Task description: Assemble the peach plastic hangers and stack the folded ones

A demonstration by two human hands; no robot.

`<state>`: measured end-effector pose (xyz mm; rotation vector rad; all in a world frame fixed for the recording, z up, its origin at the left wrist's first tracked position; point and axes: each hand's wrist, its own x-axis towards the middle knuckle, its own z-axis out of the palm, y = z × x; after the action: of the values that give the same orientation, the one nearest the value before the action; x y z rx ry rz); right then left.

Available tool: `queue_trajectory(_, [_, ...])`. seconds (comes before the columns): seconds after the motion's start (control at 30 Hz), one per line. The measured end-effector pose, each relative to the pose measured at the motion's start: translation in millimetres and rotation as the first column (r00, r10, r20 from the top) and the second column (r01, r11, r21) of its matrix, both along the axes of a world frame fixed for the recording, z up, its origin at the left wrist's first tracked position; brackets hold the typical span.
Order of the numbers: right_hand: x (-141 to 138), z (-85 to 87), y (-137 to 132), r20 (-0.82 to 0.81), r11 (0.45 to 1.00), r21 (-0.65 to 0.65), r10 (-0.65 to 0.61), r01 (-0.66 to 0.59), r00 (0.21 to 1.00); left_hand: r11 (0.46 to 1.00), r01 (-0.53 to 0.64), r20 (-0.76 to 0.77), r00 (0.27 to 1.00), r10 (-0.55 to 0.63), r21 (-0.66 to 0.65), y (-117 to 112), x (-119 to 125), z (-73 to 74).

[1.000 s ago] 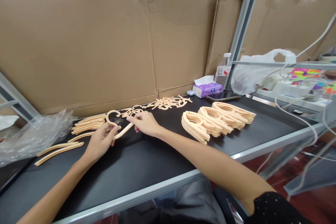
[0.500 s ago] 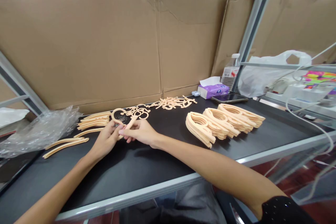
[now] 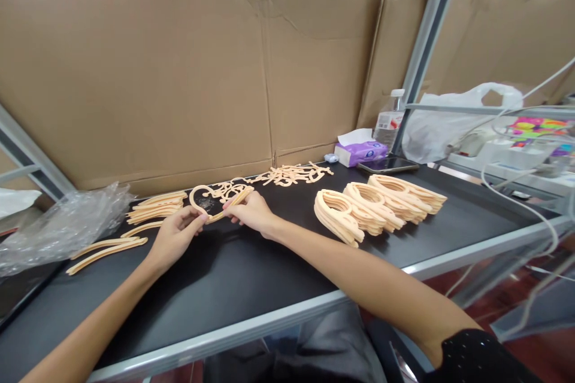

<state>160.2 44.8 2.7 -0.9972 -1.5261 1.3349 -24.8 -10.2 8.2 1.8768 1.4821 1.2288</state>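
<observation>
My left hand (image 3: 177, 232) pinches the lower end of a pale, wood-coloured hook-shaped piece (image 3: 192, 192), thumb against finger. Closed around a pale curved strip (image 3: 242, 195), my right hand (image 3: 251, 213) is just to the right of it. Strip and hook meet between the two hands; whether they are joined or only touching I cannot tell. Behind them lies a heap of small curled pale pieces (image 3: 224, 190). Left of my left hand are a stack of pale curved strips (image 3: 157, 206) and a few loose strips (image 3: 108, 247).
Stacks of pale looped pieces (image 3: 372, 206) stand on the right of the black table (image 3: 269, 275). Thin pale offcuts (image 3: 294, 175) lie at the back, near a purple tissue pack (image 3: 362, 154), a phone (image 3: 389, 164) and a bottle (image 3: 390, 122). Crumpled clear plastic (image 3: 85, 215) is at left.
My hands have moved apart, the right one going right and slightly up with the strip. The left still pinches the hook-shaped piece, and the whole view has shifted a little.
</observation>
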Motion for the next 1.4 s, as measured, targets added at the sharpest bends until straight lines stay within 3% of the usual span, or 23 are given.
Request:
queue_trajectory(0.17, [0, 0.9, 1, 0.007, 0.996, -0.072, 0.062, -0.061, 0.998, 1.000, 0.015, 0.077, 0.997, -0.014, -0.013, 0, 0, -0.1])
queue_trajectory(0.33, [2, 1.1, 3, -0.013, 0.997, -0.069, 0.037, -0.037, 0.999, 0.998, -0.038, 0.088, 0.995, 0.042, -0.043, -1, -4, -2.9])
queue_trajectory(0.57, [4, 0.2, 8, 0.017, 1.000, 0.005, 0.014, -0.014, 1.000, 0.999, -0.039, -0.136, 0.990, 0.043, 0.034, 0, -7, -3.3])
queue_trajectory(0.77, [6, -3.6, 11, 0.183, 0.986, 0.157, 0.030, -0.060, 0.983, 0.988, -0.049, -0.325, 0.941, 0.096, 0.148, 1, -11, -9.9])
queue_trajectory(1.2, [9, -6.0, 9, 0.255, 0.929, 0.363, -0.021, -0.075, 0.967, 0.941, 0.159, -0.567, 0.823, 0.040, 0.297, 1, -15, -11.5])
queue_trajectory(1.4, [8, -9.2, 7, 0.270, 0.910, 0.404, -0.026, -0.089, 0.963, 0.931, 0.206, -0.657, 0.753, 0.046, 0.302, 1, -15, -12.2])
